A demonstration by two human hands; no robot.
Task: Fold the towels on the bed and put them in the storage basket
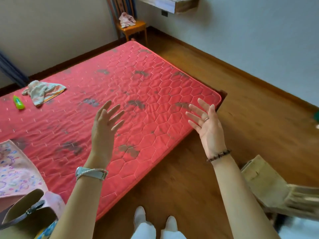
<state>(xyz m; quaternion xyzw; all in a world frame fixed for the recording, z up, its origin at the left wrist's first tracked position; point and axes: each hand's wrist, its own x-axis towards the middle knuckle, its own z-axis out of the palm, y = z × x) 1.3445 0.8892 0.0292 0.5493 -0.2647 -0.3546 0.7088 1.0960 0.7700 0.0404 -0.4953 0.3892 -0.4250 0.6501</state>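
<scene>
— What is taking up most of the view?

— A red quilted mattress (138,94) is lying across the left and middle. A wooden floor (224,94) is running along its right side, and cardboard boxes (269,187) are sitting on that floor at the lower right.

— Where are the towels lying?

— A pink patterned towel (15,169) is lying spread at the mattress's near left edge, cut off by the frame. Just below it a tan container (22,211) with a dark buckled strap is showing, and I cannot tell whether it is the storage basket.

— What are the hands doing?

— Both are hovering above the mattress's near right part, holding nothing. The left hand (105,125) is keeping its fingers straight and spread. The right hand (208,128) is facing palm toward the camera, fingers fanned wide.

— And the smaller things?

— A crumpled pale towel (44,91) is lying on the mattress near its far left edge, well apart from the patterned one. A wooden chair (136,27) is standing beyond the mattress's far corner, with a pink cloth (126,19) resting on its seat. A green bottle (18,102) is lying just beside the crumpled towel.
</scene>
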